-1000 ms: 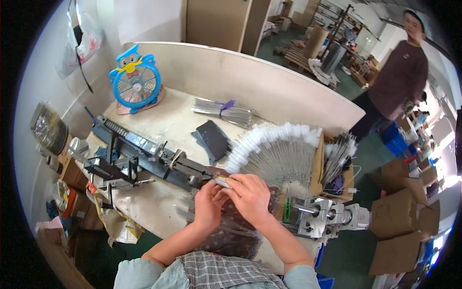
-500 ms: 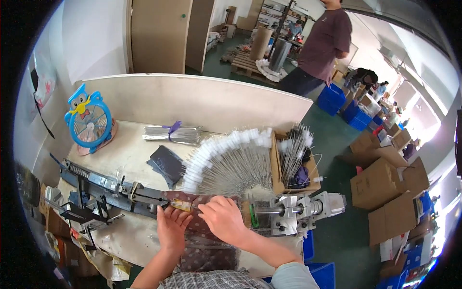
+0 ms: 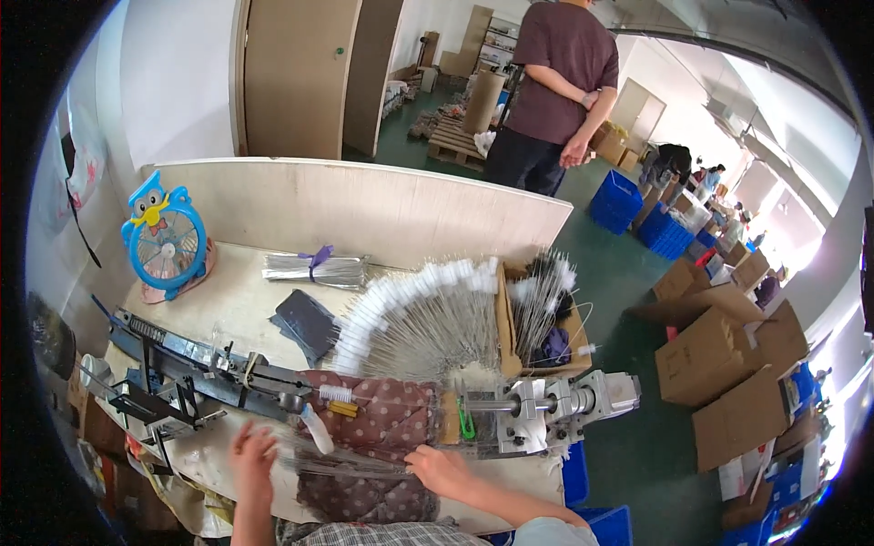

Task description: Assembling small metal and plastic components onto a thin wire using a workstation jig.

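My left hand is raised left of the brown dotted cloth, blurred, its fingers apart with nothing visible in them. At the near part of the cloth, my right hand pinches the end of some thin metal wires lying across it. Beyond the hands, a small brush with white bristles sits at the end of the long black metal fixture, its wire stem running right. Just below the brush is a yellow piece. A lever with a white handle tilts down beside it.
Finished-looking white-tipped wire brushes fan across the table, beside a cardboard box holding more. A motor-driven chuck stands at right. Behind are a tied wire bundle, a dark pad and a blue fan. A person stands beyond the partition.
Both hands have left the yellow piece: the left moved left and nearer, the right came nearer to the wires. The white-handled lever and brush now show. The person beyond turned and moved left in view.
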A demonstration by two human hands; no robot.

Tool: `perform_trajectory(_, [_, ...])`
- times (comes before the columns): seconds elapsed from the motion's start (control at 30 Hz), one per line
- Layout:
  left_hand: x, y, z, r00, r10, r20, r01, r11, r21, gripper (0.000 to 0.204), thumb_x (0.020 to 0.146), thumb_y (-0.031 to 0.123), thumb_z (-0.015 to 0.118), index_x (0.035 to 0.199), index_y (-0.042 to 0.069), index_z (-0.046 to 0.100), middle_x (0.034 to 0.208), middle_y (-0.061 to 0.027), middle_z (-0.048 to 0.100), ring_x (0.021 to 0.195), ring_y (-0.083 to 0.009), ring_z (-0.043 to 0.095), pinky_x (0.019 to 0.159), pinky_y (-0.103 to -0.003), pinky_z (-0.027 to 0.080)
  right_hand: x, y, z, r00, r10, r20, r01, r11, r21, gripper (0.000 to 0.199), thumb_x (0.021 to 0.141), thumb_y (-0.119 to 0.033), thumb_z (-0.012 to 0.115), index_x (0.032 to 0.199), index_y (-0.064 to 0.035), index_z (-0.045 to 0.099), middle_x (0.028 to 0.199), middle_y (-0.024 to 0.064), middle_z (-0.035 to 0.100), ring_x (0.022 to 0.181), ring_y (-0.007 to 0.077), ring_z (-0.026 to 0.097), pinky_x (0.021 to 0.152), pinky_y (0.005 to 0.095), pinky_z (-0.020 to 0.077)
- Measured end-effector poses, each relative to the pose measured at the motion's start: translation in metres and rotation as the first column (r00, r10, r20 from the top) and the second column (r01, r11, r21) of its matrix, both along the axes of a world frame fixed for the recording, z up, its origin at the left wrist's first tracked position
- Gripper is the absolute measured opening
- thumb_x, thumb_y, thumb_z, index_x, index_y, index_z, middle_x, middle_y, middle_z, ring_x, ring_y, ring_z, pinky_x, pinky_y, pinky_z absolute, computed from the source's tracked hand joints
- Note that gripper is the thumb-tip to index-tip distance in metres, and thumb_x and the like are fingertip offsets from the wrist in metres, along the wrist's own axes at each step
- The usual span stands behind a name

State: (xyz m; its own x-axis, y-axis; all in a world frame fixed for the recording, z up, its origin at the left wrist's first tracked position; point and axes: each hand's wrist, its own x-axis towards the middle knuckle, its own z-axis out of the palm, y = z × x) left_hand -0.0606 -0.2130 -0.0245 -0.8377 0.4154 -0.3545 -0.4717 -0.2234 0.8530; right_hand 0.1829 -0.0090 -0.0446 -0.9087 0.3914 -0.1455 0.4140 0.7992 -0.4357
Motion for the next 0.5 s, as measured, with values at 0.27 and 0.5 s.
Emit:
perform_trajectory(0.27, [-0.150,-0.192,-0.089,0.662,0.738,-0.133,-0.750,0.652,-0.112,0.046,0.074,0.045,0.073,0.097,0.006,0.063,0.087,-0.0039,0.060,0.067,-0.0116,0.055,0.053,-0.021,0.042,-0.005,0.007,0.014,0.993,0.028,0.117,-0.025,0.999,-0.021,0.020,0.085,-0.026,0.058,0.093,-0.0091,0.062,0.090,0.0070,0.060,0.082,0.0290,0.062,0.066,0.0433,0.0504])
perform_trajectory(0.5, [-0.160,-0.204,-0.117,0.635,0.769,-0.069,-0.772,0.631,-0.073,0.038,0.076,0.041,0.072,0.093,0.008,0.063,0.076,-0.0008,0.062,0.074,-0.0102,0.058,0.062,-0.023,0.043,0.004,0.011,0.023,0.981,-0.005,0.192,0.012,0.999,-0.035,0.018,0.087,-0.025,0.053,0.095,-0.0137,0.063,0.093,0.0032,0.062,0.091,0.0250,0.061,0.072,0.0394,0.0500])
